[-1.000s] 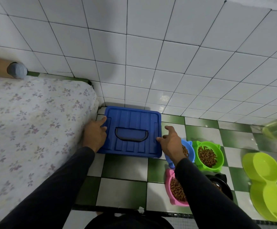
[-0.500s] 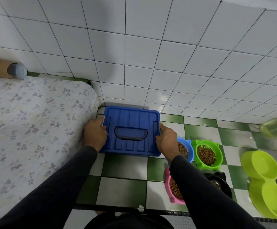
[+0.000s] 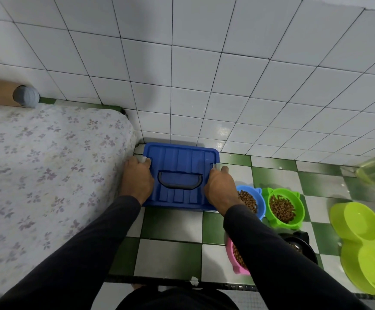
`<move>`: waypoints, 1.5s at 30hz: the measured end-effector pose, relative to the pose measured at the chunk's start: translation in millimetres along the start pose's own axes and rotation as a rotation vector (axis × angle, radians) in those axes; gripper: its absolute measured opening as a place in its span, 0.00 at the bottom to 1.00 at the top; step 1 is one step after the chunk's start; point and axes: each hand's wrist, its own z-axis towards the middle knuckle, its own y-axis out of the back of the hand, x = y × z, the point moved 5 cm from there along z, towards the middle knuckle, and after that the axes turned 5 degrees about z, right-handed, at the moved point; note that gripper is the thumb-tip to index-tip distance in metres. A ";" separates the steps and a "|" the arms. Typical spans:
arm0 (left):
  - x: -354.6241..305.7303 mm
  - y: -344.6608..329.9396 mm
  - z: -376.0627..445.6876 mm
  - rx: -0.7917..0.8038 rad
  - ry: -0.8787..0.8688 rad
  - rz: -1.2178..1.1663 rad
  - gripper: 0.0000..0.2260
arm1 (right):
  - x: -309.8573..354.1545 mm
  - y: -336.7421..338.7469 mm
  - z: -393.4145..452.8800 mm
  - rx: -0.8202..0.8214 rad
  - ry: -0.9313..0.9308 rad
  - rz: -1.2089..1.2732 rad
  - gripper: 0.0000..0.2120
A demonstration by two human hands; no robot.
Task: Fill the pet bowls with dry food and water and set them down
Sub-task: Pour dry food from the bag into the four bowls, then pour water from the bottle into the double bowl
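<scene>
Closing the food box [image 3: 181,175] beside the filled bowls

Gripping the blue box by its two short sides: left hand [image 3: 137,179] curled over the left edge by a white latch, right hand [image 3: 219,186] curled over the right edge by the other latch. Seen with lid on, dark handle folded flat across the middle, long axis running left to right, squarely between the two hands and straight ahead of the body. Set on the green and white floor [image 3: 171,222], against the tiled wall [image 3: 182,74], just beside the flowered mattress [image 3: 47,164] on the left. Judged as a latching or shifting step, equal reach for both hands, neither nearer.

Found to the right of the box: blue bowl [image 3: 252,201] and green bowl [image 3: 282,206], both holding dry food, the blue one touching or nearly touching the right wrist. Nearer the body, pink bowl [image 3: 235,256] with dry food, partly hidden under the right sleeve, and a black bowl [image 3: 298,247] beside it, contents hard to tell. Farther right, a lime double bowl [image 3: 365,249], both cups seemingly bare of kibble; water not discernible. Judged: food mostly done, water likely left.
</scene>
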 end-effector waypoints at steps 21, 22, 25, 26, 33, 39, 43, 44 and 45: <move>-42.3 -0.6 -9.1 0.191 -0.146 -0.108 0.25 | -34.0 32.0 -43.1 -0.056 0.059 -0.020 0.23; -52.5 1.3 -9.4 0.203 -0.182 -0.109 0.25 | -40.8 38.8 -49.1 -0.079 0.047 -0.025 0.22; -90.2 7.2 -12.3 0.259 -0.308 -0.134 0.23 | -65.0 60.7 -67.8 -0.151 0.009 -0.075 0.17; -104.6 7.8 -13.9 0.295 -0.361 -0.122 0.22 | -75.1 68.2 -75.1 -0.164 -0.015 -0.083 0.17; -214.2 15.4 -30.9 0.420 -0.625 -0.003 0.23 | -160.0 108.5 -128.3 -0.228 -0.200 -0.026 0.19; -303.1 18.3 -60.2 0.391 -0.777 0.077 0.26 | -230.2 130.1 -175.5 -0.292 -0.313 0.002 0.24; -358.5 9.8 -82.5 0.405 -0.865 0.109 0.25 | -278.8 138.4 -207.3 -0.288 -0.422 0.053 0.21; -371.8 6.4 -88.5 0.412 -0.886 0.122 0.25 | -292.2 138.9 -216.2 -0.281 -0.450 0.064 0.21; -385.0 3.4 -94.6 0.417 -0.904 0.126 0.25 | -306.0 139.4 -225.3 -0.278 -0.475 0.068 0.20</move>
